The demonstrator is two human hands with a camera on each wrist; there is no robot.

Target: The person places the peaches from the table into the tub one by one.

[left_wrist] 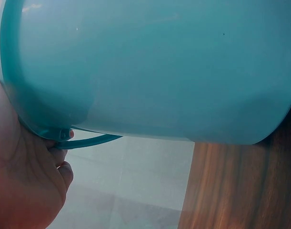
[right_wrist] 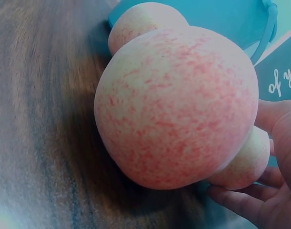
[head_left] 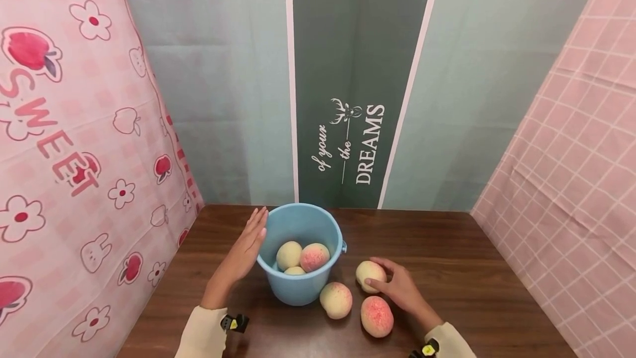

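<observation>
A blue bucket (head_left: 300, 291) stands upright with several peaches inside, among them a pale peach (head_left: 289, 254) and a pinker one (head_left: 315, 258). Against its left rim rests my left hand (head_left: 244, 252), fingers straight and pointing up; the left wrist view shows the bucket's handle (left_wrist: 90, 142) by the fingers. To the right of the bucket, my right hand (head_left: 403, 290) grips a pale peach (head_left: 369, 274) between thumb and fingers. A second peach (head_left: 336, 300) lies close by the bucket, and a pink-flushed peach (head_left: 376, 317) lies nearer me, large in the right wrist view.
Everything stands on a dark wooden table (head_left: 447, 258). A grey-green cloth (head_left: 238, 98) hangs behind it, a pink patterned cloth (head_left: 99, 126) on the left and a pink checked cloth (head_left: 556, 153) on the right.
</observation>
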